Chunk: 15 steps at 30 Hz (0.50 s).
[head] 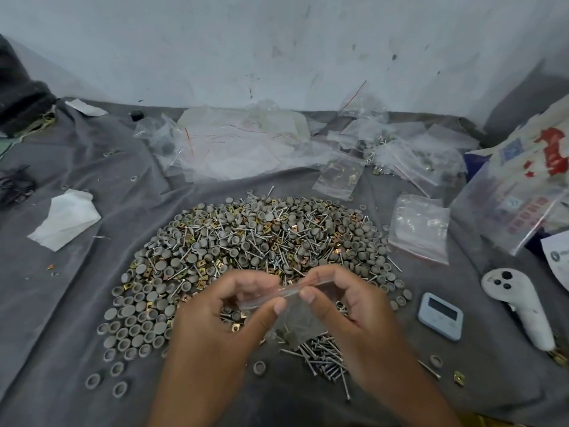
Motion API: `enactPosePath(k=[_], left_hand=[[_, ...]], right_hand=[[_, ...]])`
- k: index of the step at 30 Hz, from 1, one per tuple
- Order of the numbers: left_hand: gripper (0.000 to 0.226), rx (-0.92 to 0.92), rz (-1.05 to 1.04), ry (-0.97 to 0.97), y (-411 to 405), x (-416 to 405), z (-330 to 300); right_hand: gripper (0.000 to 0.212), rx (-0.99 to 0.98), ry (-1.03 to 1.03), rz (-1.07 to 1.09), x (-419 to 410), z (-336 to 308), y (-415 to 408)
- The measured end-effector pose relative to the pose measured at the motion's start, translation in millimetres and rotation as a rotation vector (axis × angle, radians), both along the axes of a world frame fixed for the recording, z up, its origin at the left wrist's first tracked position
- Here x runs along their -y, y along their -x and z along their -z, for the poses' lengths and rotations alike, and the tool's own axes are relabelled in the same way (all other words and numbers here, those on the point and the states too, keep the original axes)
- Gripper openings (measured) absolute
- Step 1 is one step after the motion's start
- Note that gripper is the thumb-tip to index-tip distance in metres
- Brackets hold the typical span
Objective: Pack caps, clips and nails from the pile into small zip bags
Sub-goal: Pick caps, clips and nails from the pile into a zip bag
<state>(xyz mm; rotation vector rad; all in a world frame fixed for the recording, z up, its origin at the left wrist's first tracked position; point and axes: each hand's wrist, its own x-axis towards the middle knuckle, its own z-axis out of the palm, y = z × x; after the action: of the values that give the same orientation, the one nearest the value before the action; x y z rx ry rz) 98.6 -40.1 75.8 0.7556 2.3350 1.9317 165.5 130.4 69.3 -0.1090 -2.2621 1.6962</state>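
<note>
The grey cloth (77, 303) carries the mixed pile (246, 241) of caps, clips and nails, which lies straight ahead of both hands, just beyond the fingertips. A separate cluster of nails (323, 362) sits under the right forearm, nearer that side. Loose zip bags (418, 229) lie beyond and to the right of the pile, well apart from the hands.

The small zip bag (292, 318) hangs between the hands over the pile's near edge, with some contents inside. Its zip strip runs left-right, tilted up toward the right. The left hand (221, 306) pinches the strip's left end; the right hand (345, 297) pinches its right end with thumb and forefinger. Both sit on the strip, so neither is nearer; judged step: pressing the zip closed along that axis.

Hard to tell: whether the zip is already sealed, and exactly what the bag holds, since clear film blurs over the pile. The far fingers are hidden behind the knuckles.
</note>
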Motion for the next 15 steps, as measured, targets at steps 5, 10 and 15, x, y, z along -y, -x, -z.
enactPosePath(k=[5,10,15], left_hand=[[0.029,0.069,-0.001,-0.158,1.3,0.3,1.6],[0.027,0.082,-0.014,-0.133,1.4,-1.6,1.3],[0.037,0.092,-0.018,-0.172,-0.6,-2.8,1.6]], right_hand=[[0.017,0.003,0.168,-0.013,2.3,-0.2,-1.4],[0.019,-0.097,0.126,-0.017,7.2,-2.8,1.0],[0.032,-0.102,0.153,0.024,8.4,-2.7,1.9]])
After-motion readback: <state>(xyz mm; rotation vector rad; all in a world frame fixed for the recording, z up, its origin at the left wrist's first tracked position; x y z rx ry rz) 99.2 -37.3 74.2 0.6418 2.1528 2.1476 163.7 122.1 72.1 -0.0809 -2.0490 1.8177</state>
